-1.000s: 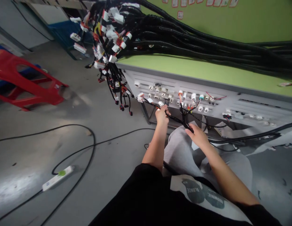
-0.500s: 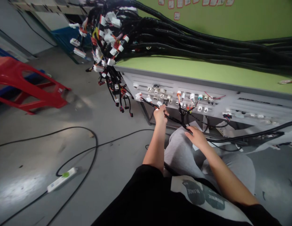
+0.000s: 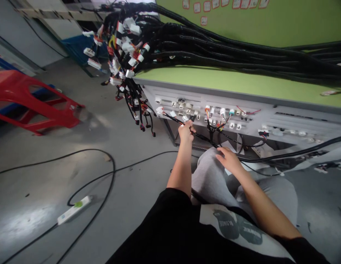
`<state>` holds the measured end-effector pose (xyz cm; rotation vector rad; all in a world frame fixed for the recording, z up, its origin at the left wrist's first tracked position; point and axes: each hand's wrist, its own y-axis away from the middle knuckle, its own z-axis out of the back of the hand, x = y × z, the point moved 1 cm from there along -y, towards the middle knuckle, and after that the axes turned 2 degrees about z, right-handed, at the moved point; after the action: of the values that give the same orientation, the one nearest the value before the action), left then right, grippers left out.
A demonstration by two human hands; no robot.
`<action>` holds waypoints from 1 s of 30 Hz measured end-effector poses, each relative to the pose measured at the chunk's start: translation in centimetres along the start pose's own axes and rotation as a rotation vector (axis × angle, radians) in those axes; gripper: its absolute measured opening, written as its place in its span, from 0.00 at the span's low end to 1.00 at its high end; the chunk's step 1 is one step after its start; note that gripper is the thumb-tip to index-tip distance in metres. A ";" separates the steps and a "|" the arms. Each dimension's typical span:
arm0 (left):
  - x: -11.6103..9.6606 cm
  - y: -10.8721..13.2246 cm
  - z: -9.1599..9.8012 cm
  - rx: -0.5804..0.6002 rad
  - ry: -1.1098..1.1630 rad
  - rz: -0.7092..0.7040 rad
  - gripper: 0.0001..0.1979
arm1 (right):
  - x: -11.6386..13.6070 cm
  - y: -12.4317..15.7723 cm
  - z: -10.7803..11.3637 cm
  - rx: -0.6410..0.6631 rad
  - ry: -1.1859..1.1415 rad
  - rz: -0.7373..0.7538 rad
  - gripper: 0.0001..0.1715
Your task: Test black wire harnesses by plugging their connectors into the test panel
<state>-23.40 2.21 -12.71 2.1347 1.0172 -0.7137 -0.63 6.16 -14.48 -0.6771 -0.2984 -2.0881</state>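
My left hand point(image 3: 186, 132) is closed around a branch of a black wire harness point(image 3: 201, 137), just below the test board point(image 3: 170, 88). A small black connector point(image 3: 192, 118) shows at its fingertips. White connectors point(image 3: 159, 110) end the branch on the left, against the board. By my knee, my right hand point(image 3: 228, 159) curls over the harness's trunk; its palm side is hidden. From the trunk, branches rise to an orange-and-white plug point(image 3: 207, 109) and a teal plug point(image 3: 232, 112) seated in the board. Another branch reaches a dark plug point(image 3: 263, 133) further right.
Thick black harness bundles point(image 3: 228, 51) lie along the green bench top point(image 3: 186, 73). Their many connectors point(image 3: 129, 44) hang off its left end. A red plastic stool point(image 3: 49, 106) stands at left. A power strip point(image 3: 74, 210) and its black cable point(image 3: 114, 168) lie on the floor.
The view has shifted slightly. Both hands keep nearly the same places on the harness, and the plugs in the board look unchanged.
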 end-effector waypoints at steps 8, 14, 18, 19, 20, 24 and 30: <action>0.0 0.6 2.2 0.028 0.191 0.177 0.10 | 0.0 0.3 0.1 -0.061 -0.090 0.011 0.16; 0.8 1.2 5.3 0.210 0.315 0.335 0.12 | -0.2 -0.1 0.0 -0.168 -0.171 0.050 0.14; 1.1 1.3 5.4 0.125 0.350 0.307 0.13 | 1.6 -0.8 0.4 -0.191 -0.180 0.124 0.13; 1.1 1.3 5.3 0.110 0.364 0.291 0.14 | 2.1 -1.0 0.5 -0.189 -0.179 0.144 0.13; 1.0 1.4 5.1 0.105 0.381 0.267 0.14 | 2.3 -1.2 0.6 -0.195 -0.177 0.158 0.13; 0.3 2.0 4.7 0.180 0.407 0.182 0.14 | 1.5 -2.0 0.2 -0.326 -0.139 0.077 0.18; 0.1 2.2 4.9 0.141 0.450 0.260 0.17 | -0.6 -3.6 -1.7 -0.132 -0.289 -0.138 0.22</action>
<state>-22.47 -2.46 -15.19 2.5595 0.9016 -0.1841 -3.94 7.88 -16.06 -1.0677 -0.3788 -2.1532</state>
